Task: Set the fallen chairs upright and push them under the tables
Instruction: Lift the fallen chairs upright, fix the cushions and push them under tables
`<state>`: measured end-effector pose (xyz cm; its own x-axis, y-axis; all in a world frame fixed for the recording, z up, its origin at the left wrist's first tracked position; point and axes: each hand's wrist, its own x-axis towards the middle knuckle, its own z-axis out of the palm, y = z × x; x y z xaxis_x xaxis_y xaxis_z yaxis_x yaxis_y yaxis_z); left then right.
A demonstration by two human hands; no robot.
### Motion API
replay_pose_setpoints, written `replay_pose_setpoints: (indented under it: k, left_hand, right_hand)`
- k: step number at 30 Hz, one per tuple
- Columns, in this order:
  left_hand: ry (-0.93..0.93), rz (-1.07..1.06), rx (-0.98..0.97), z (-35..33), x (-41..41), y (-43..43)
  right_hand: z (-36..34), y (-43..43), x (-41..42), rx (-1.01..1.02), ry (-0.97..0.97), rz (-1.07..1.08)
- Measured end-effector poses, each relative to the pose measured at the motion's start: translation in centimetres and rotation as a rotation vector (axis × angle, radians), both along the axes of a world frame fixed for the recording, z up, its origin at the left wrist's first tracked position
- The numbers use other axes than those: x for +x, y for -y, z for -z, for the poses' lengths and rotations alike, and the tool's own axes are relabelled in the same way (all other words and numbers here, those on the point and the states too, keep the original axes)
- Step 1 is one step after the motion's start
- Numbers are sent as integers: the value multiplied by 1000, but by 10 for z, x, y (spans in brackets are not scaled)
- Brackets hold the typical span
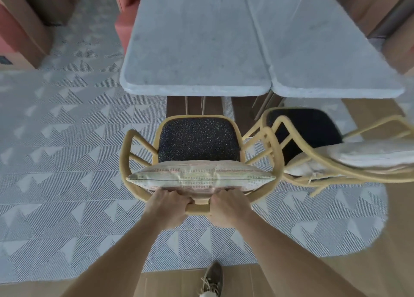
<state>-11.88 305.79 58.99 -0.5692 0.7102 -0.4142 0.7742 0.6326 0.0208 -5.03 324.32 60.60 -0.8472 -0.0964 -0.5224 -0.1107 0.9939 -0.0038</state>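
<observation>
The fingers (168, 193) of the left hand (167, 207) and of the right hand (228, 209) are curled over the top rail of a chair (197, 140). The hands sit close together, either side of the rail's middle. The fingertips are hidden behind the striped cushion (199, 175) that leans on the chair back.

The chair stands upright, at twelve o'clock from the hands. Its dark seat faces the near edge of the left table (192, 39), which lies further on at twelve o'clock, and the seat is not yet under it.

The step in hand looks like the push-in. To do it well, I would push level and straight towards twelve o'clock with equal force from both hands, so the chair does not swing towards three o'clock. There a second chair (307, 126) sits just beside it. The legs may drag on the patterned rug (56, 140), so lifting the back slightly should help, as should watching that the arms pass under the table edge.

- **Chairs:** two. The second, below the right table (324, 50), seems to lean, though blur makes this uncertain.
- **Tables:** two, side by side and touching.
- **Cushions:** two, counting the pale cushion (369, 155) on the second chair.
- **Shoes:** one shoe (212, 278), at six o'clock.
</observation>
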Motion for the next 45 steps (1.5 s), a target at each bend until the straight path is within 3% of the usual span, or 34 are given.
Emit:
replay_pose_setpoints:
  k: [14,21,29,45]
  left_hand:
    - [3,30,-10,-3,-60,-18]
    - [-16,-62,47,-2,-51,-18]
    - [70,-47,149,-1,-41,-38]
    - [-15,3,120,9,-46,-27]
  right_hand:
    - [-1,-22,-55,-53,-23,21]
    - [-8,-46,-44,-215,-29,41]
    - [1,-38,-40,-60,-125,-42]
    - [8,-28,-40,-77,-199,-9]
